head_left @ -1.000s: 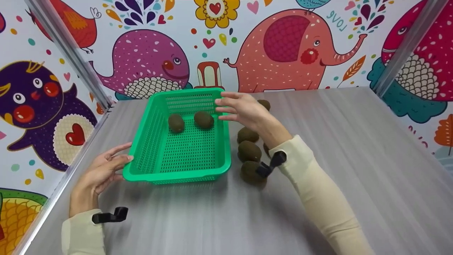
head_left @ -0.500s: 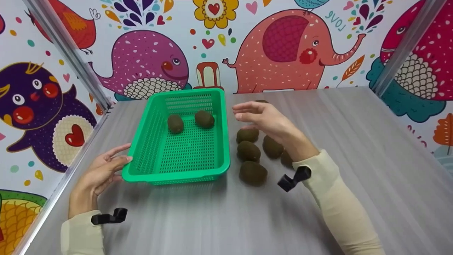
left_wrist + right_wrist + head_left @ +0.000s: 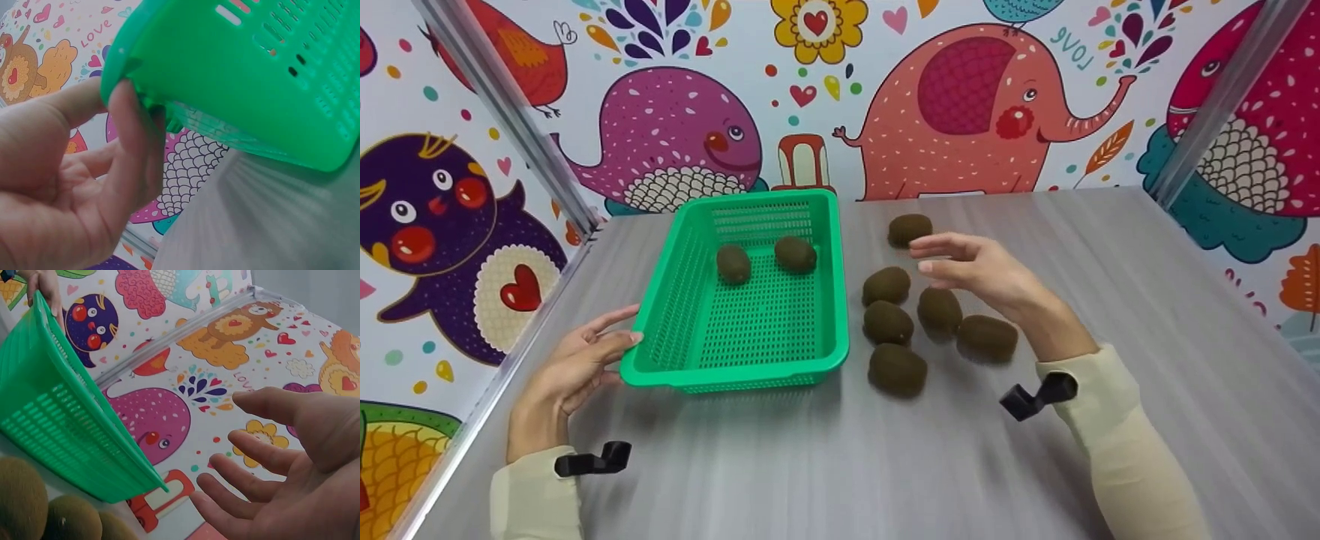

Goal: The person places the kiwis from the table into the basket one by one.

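Note:
A green perforated basket (image 3: 844,315) stands left of the middle of the table. My left hand (image 3: 574,364) pinches its rim near the front left corner; in the left wrist view the thumb and fingers lie on either side of the green rim (image 3: 115,62). Two brown kiwis, one on the left (image 3: 733,264) and one on the right (image 3: 795,254), lie in its far half. Beyond its right side, my right hand (image 3: 986,270) hovers over the table with spread, relaxed fingers and nothing in them. Nearest its fingertips are the far kiwi (image 3: 910,230) and a middle kiwi (image 3: 940,311).
Three kiwis line up along the basket's right side, the front one (image 3: 898,370) closest to me. Another kiwi (image 3: 988,338) lies below my right wrist. A grey table (image 3: 780,465) runs back to a cartoon-printed wall (image 3: 825,97), with metal posts (image 3: 1222,97) at its corners.
My right hand has moved from over the basket's right rim rightward and toward me, bringing the kiwis beneath it into sight. My left hand and the basket stay put.

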`<action>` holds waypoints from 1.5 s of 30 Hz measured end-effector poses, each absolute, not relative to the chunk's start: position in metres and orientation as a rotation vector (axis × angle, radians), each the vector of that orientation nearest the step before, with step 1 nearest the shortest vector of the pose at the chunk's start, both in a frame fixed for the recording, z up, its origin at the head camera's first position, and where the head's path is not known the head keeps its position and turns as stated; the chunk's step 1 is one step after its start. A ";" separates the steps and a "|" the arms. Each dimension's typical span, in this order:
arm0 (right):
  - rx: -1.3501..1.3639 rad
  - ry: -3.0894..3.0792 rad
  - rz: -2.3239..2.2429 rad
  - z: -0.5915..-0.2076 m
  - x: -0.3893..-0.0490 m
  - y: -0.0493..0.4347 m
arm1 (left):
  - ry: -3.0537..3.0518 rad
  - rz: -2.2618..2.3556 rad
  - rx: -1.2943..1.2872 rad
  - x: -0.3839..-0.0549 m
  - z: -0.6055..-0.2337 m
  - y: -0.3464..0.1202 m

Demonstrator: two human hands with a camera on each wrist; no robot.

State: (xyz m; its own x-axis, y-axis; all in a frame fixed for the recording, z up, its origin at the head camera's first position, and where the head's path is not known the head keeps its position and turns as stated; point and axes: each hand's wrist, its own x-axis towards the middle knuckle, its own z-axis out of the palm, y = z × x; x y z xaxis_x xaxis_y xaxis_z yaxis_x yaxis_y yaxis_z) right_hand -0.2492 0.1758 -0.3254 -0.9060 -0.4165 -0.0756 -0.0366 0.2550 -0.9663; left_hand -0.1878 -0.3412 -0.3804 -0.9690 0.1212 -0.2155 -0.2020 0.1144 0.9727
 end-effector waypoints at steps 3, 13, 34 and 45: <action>-0.416 2.146 -1.748 -0.330 -0.249 0.189 | 2.140 1.950 -0.086 -0.188 -0.380 -0.342; -0.385 1.988 -1.876 -0.342 -0.247 0.228 | 2.123 1.974 -0.078 -0.186 -0.382 -0.344; -0.328 1.874 -1.852 -0.374 -0.258 0.286 | 2.130 1.958 -0.100 -0.186 -0.382 -0.342; -0.227 1.951 -1.727 -0.392 -0.266 0.301 | 2.115 1.978 -0.086 -0.187 -0.381 -0.341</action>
